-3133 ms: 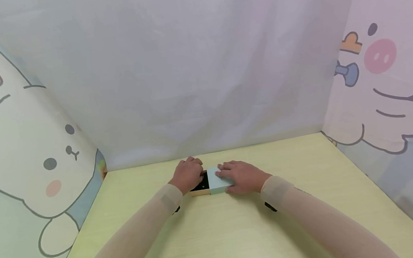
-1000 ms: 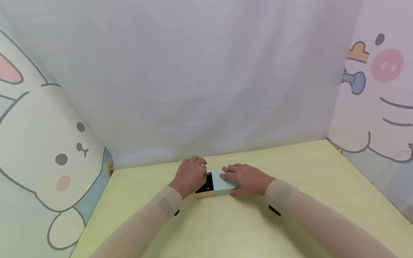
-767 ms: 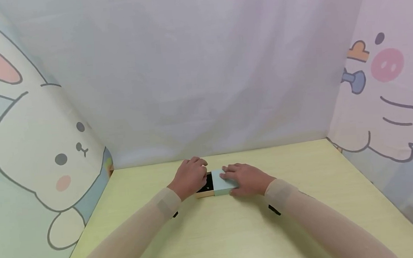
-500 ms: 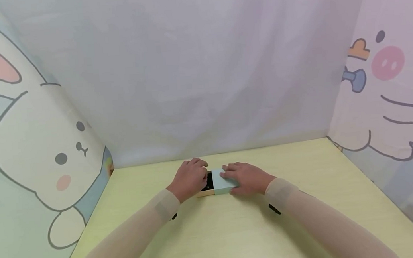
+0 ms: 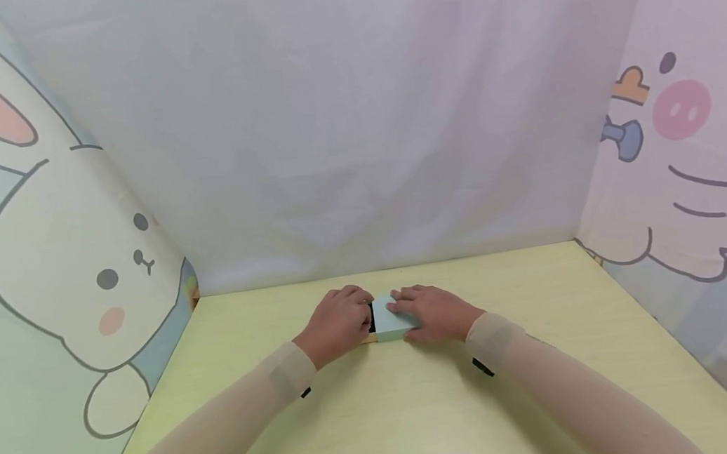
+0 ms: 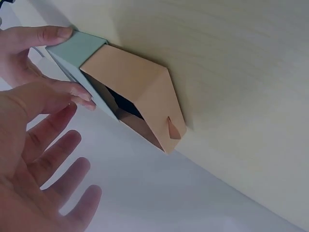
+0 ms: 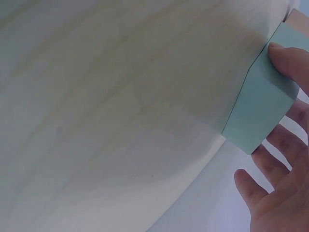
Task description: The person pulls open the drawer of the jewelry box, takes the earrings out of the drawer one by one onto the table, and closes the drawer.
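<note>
A light blue box sleeve (image 5: 390,318) lies flat on the table. From its left end sticks out a peach inner drawer (image 6: 126,72) with a black lining (image 6: 124,102). My right hand (image 5: 436,313) holds the sleeve, thumb along the near side and fingers over the top. Over the drawer hovers my left hand (image 5: 341,320), which covers most of it in the head view. In the left wrist view its thumb and forefinger tips meet, while the other fingers are spread. Whether a small thing sits between those tips cannot be seen.
The pale wooden table (image 5: 401,407) reaches back to a plain light curtain (image 5: 344,130). Printed cloth with a rabbit (image 5: 69,276) stands at the left, and another with cartoon figures (image 5: 682,162) at the right.
My left hand has moved right and slightly down, hiding more of the drawer and the small shiny speck seen on its black lining before. My right hand stays on the sleeve.
</note>
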`<state>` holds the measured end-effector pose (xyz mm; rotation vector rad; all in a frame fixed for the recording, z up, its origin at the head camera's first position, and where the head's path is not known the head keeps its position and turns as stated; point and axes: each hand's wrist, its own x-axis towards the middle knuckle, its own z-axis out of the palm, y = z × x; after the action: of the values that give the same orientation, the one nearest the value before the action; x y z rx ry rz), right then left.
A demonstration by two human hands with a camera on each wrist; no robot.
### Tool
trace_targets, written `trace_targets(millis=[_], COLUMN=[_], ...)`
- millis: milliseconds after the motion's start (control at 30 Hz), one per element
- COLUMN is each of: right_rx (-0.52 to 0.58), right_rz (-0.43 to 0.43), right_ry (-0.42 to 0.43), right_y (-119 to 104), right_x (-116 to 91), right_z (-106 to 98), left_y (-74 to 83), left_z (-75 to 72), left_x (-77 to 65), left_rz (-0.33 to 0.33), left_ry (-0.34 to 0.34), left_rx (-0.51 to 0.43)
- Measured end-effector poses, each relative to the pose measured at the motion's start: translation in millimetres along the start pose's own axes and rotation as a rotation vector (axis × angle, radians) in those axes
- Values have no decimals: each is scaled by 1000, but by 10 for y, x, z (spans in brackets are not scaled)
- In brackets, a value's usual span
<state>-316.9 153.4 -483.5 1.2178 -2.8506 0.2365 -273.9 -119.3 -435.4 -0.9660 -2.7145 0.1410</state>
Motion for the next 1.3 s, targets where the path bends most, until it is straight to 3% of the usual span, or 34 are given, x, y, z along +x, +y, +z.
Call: trace_targets(millis=[400, 700, 1300], right_rx=[3, -24, -24], right_rz=[-6, -8, -14], right_ry=[-2, -5, -1], right_y=[3, 12, 19], right_x=[-3, 0, 10], right_z=[1, 2, 26], left_y=[89, 205, 446], left_z=[42, 117, 172], left_x=[-126, -201, -349], left_rz=[49, 131, 181], left_ry=[23, 31, -46], left_rx=[15, 102, 109])
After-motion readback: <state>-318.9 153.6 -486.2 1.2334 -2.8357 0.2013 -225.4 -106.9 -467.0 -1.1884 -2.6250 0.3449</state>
